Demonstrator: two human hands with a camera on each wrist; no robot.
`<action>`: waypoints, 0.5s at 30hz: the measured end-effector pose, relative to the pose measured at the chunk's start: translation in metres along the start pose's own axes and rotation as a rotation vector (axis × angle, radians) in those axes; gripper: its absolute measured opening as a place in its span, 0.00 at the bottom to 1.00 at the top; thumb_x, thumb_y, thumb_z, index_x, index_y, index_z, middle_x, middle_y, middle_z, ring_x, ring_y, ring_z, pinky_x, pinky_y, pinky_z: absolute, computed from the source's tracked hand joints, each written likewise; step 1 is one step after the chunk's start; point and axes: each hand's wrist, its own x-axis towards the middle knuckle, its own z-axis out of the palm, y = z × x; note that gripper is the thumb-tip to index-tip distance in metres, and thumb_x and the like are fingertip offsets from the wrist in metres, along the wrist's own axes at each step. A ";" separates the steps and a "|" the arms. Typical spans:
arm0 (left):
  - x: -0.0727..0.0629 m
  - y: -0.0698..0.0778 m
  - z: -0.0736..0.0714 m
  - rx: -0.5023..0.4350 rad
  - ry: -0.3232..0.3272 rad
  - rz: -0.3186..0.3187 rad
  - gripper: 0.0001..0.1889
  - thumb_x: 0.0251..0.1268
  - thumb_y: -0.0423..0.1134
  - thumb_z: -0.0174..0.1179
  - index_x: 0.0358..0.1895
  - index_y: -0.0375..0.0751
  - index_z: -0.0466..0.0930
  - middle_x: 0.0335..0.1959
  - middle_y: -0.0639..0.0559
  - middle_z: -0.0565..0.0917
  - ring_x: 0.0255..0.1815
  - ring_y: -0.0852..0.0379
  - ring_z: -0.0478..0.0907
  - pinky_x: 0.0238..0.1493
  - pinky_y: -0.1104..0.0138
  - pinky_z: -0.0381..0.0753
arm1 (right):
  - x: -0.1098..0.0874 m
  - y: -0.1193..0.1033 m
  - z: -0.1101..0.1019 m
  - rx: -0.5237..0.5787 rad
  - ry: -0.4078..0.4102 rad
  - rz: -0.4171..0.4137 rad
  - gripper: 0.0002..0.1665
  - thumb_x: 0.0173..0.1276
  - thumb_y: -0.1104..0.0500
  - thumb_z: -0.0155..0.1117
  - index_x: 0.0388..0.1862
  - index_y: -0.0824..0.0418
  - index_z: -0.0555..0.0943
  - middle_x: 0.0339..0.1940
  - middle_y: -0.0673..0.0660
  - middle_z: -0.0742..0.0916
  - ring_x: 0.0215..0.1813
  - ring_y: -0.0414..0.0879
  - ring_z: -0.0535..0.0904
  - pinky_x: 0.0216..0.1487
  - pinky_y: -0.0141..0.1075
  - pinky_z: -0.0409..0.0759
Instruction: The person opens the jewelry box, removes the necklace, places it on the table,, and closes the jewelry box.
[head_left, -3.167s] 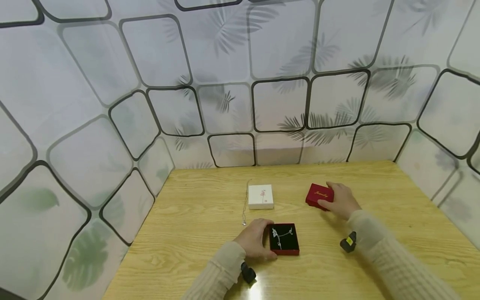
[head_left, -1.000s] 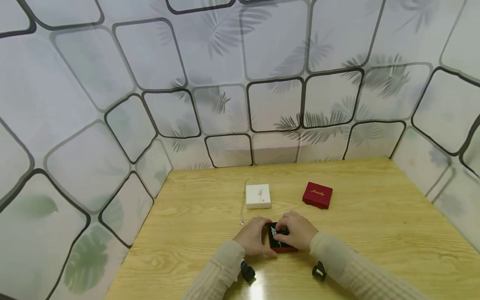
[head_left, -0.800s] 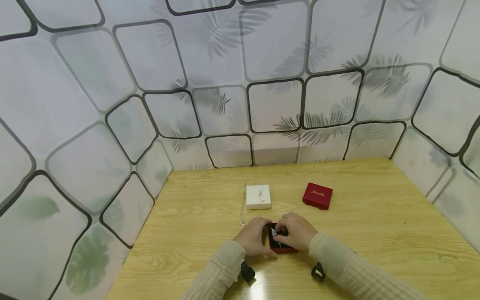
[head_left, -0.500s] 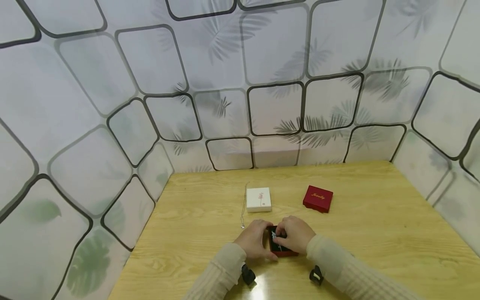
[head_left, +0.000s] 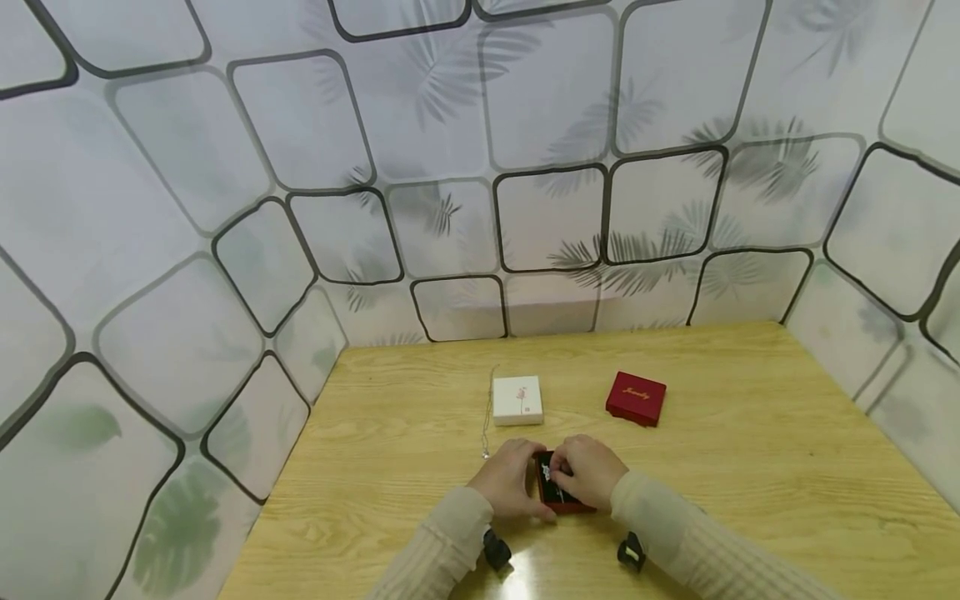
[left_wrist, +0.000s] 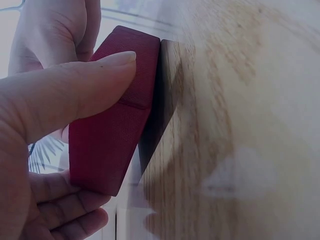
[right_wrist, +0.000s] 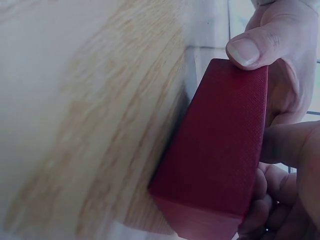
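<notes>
My left hand (head_left: 508, 481) holds the red jewellery box base (head_left: 567, 507) from its left side, thumb at the near edge and fingers at the far corner. In the left wrist view the thumb lies along the red wall (left_wrist: 107, 145). Inside the black lining lies a silver chain with small sparkling charms (head_left: 545, 472). Over the right half of the box is my right hand (head_left: 592, 472), its thumb and fingertips curled together at the chain, hiding part of it. The right wrist view shows the red outer wall (right_wrist: 215, 135) with those curled fingers behind it.
Beyond the hands stands a white box (head_left: 517, 401) with a pink flower print. A thin silver necklace (head_left: 486, 429) lies along its left side. The red lid (head_left: 636, 398) with gold lettering sits farther right on the wooden table (head_left: 750, 467).
My right hand has let go of the red lid, leaving it on the table, and come to the chain in the box. Over the last second its fingers shift only slightly. The left hand stays put.
</notes>
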 end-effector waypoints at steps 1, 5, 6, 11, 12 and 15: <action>0.000 0.000 0.000 -0.002 0.001 0.001 0.49 0.40 0.62 0.75 0.66 0.42 0.66 0.60 0.55 0.73 0.63 0.56 0.67 0.62 0.65 0.70 | 0.000 0.000 0.000 0.005 -0.002 0.001 0.07 0.60 0.56 0.70 0.25 0.48 0.81 0.23 0.41 0.75 0.30 0.37 0.68 0.34 0.34 0.73; 0.001 -0.001 0.002 0.000 0.000 -0.003 0.49 0.40 0.62 0.75 0.66 0.43 0.66 0.60 0.55 0.73 0.63 0.56 0.66 0.62 0.64 0.71 | 0.000 0.001 0.000 0.014 -0.004 -0.012 0.07 0.60 0.57 0.70 0.25 0.49 0.80 0.23 0.41 0.74 0.30 0.37 0.68 0.34 0.34 0.73; 0.001 -0.001 0.002 0.001 -0.001 -0.006 0.49 0.40 0.62 0.75 0.66 0.43 0.66 0.60 0.55 0.73 0.63 0.56 0.66 0.62 0.64 0.70 | 0.000 0.001 0.000 0.012 0.002 -0.020 0.07 0.60 0.57 0.70 0.26 0.49 0.80 0.24 0.41 0.74 0.30 0.37 0.68 0.34 0.34 0.73; 0.001 0.000 0.001 0.004 -0.010 -0.024 0.49 0.40 0.63 0.74 0.66 0.44 0.66 0.61 0.56 0.72 0.64 0.56 0.65 0.62 0.63 0.70 | 0.000 0.001 0.000 -0.023 0.032 -0.059 0.08 0.58 0.52 0.73 0.28 0.51 0.82 0.24 0.41 0.75 0.31 0.37 0.69 0.34 0.35 0.74; 0.001 0.000 0.001 0.005 -0.013 -0.026 0.49 0.40 0.63 0.74 0.66 0.44 0.66 0.61 0.56 0.72 0.64 0.56 0.65 0.62 0.63 0.70 | 0.000 0.002 0.000 -0.029 0.036 -0.062 0.08 0.58 0.51 0.73 0.28 0.51 0.82 0.25 0.41 0.75 0.31 0.37 0.69 0.34 0.35 0.74; 0.001 0.001 0.000 0.005 -0.017 -0.024 0.49 0.40 0.62 0.75 0.67 0.44 0.66 0.61 0.56 0.72 0.64 0.56 0.65 0.62 0.63 0.70 | 0.000 0.001 0.000 -0.032 0.034 -0.049 0.07 0.57 0.51 0.73 0.28 0.51 0.84 0.24 0.41 0.76 0.30 0.36 0.70 0.34 0.35 0.75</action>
